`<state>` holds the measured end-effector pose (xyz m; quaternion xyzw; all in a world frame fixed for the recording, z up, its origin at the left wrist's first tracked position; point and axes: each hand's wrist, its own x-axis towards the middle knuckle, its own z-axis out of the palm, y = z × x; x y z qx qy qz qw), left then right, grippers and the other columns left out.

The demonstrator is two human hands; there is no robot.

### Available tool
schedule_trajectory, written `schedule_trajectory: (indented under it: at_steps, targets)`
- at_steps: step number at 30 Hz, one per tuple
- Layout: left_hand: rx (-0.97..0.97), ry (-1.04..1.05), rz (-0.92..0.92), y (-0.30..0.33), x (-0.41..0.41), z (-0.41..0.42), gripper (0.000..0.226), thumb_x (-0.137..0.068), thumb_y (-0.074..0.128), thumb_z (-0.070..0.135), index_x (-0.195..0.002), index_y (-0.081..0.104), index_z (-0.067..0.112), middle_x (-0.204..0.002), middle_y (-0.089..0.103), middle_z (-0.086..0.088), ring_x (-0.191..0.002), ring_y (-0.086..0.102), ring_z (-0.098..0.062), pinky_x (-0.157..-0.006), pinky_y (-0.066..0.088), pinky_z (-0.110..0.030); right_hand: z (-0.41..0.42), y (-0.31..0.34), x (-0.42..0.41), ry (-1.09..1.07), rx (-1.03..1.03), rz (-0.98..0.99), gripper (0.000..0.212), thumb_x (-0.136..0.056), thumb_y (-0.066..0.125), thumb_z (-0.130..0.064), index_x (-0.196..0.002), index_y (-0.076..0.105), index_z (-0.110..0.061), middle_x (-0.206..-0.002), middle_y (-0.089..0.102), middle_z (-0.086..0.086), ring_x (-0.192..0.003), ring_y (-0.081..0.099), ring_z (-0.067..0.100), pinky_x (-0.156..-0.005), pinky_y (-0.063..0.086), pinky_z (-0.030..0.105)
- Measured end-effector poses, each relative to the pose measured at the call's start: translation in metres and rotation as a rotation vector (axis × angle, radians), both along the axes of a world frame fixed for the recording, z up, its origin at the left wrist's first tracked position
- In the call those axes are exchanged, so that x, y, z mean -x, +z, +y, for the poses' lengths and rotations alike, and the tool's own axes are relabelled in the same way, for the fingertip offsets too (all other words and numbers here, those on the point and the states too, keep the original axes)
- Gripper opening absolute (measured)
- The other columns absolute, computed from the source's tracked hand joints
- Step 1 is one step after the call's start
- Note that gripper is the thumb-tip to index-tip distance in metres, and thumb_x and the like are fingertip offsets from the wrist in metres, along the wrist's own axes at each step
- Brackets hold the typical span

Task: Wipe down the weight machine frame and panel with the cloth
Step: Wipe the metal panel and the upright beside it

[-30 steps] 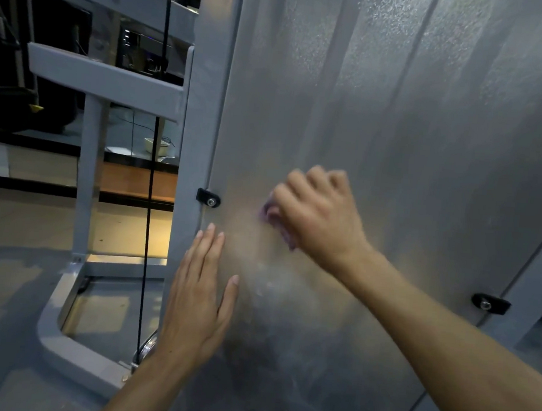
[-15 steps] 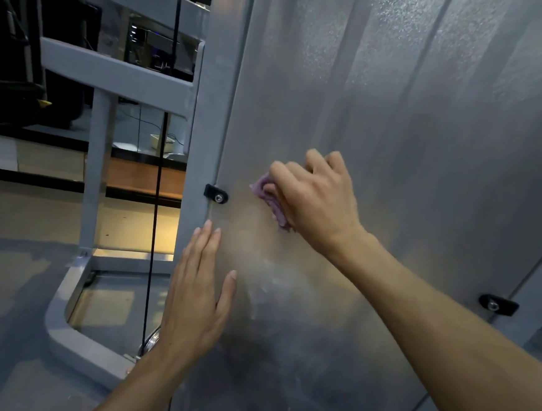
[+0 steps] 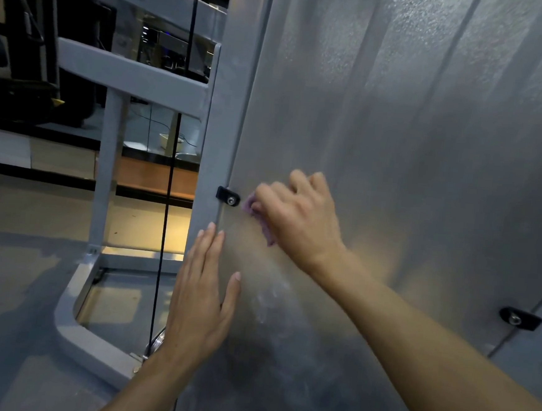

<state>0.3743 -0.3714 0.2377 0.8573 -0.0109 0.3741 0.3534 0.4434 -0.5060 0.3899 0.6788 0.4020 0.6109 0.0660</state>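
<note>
A wide grey panel (image 3: pixel 397 150) fills the right and middle of the view, its surface pebbled and marked with faint vertical creases and pale smears low down. Along its left edge stands the grey frame (image 3: pixel 219 120) of the machine, an upright post joined to crossbars and a curved base bar on the floor (image 3: pixel 15 266). A thin black cable (image 3: pixel 172 165) hangs straight down just left of the post.

The right hand (image 3: pixel 298 214) reaches in from the lower right, its arm crossing the panel. Its fingers are curled and bunched around a small purple cloth (image 3: pixel 262 219), pressing it against the panel; only a strip of the cloth shows past the knuckles and under the palm. The hand is slightly blurred. The cloth sits just beside a black clip (image 3: pixel 228 196) with a silver screw, which holds the panel's left edge to the post; whether cloth and clip touch cannot be told.

The left hand (image 3: pixel 201 294) lies below it, flat against the panel near the post, fingers straight and close together pointing up, thumb spread to the right. It holds nothing.

A second black clip (image 3: pixel 520 319) sits on the panel's right edge, low and well apart from both hands.
</note>
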Motion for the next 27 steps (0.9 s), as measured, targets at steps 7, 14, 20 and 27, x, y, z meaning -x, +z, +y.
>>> schedule_trajectory:
  at_steps: [7, 14, 20, 27]
  targets:
    - [0.028, 0.028, 0.000, 0.000, 0.001, 0.009, 0.068, -0.103, 0.041, 0.043, -0.163, 0.017, 0.022, -0.171, 0.009, 0.010, -0.157, 0.004, -0.003, -0.126, 0.014, -0.035, 0.000, 0.001, -0.006, -0.048, 0.183, 0.028, 0.024, -0.077, 0.082, -0.039, -0.079, 0.064, -0.023, -0.069, 0.059, -0.001, -0.076, 0.050, 0.026, -0.068, 0.029, 0.038]
    - [0.089, 0.025, 0.008, -0.001, 0.002, 0.013, 0.070, -0.101, 0.046, 0.042, -0.163, 0.018, 0.023, -0.171, 0.009, 0.012, -0.156, 0.005, -0.003, -0.126, 0.018, -0.037, 0.009, -0.038, -0.001, -0.010, 0.190, 0.097, 0.022, -0.098, 0.058, -0.027, -0.079, 0.067, -0.022, -0.068, 0.059, -0.002, -0.073, 0.048, 0.025, -0.068, 0.027, 0.037]
    - [0.096, 0.024, -0.004, -0.002, 0.001, 0.012, 0.071, -0.101, 0.042, 0.046, -0.163, 0.016, 0.024, -0.171, 0.010, 0.011, -0.156, 0.006, -0.003, -0.126, 0.018, -0.036, 0.030, -0.017, -0.005, 0.002, 0.255, 0.074, 0.017, -0.092, 0.055, -0.022, -0.078, 0.064, -0.019, -0.072, 0.061, -0.001, -0.075, 0.049, 0.025, -0.069, 0.024, 0.036]
    - [0.117, 0.035, 0.004, -0.004, -0.001, 0.011, 0.073, -0.100, 0.047, 0.040, -0.163, 0.014, 0.024, -0.171, 0.010, 0.009, -0.156, 0.006, -0.003, -0.127, 0.019, -0.038, 0.033, -0.057, -0.006, -0.027, 0.360, 0.123, 0.014, -0.093, 0.070, -0.025, -0.080, 0.068, -0.020, -0.071, 0.063, -0.002, -0.074, 0.050, 0.022, -0.069, 0.026, 0.036]
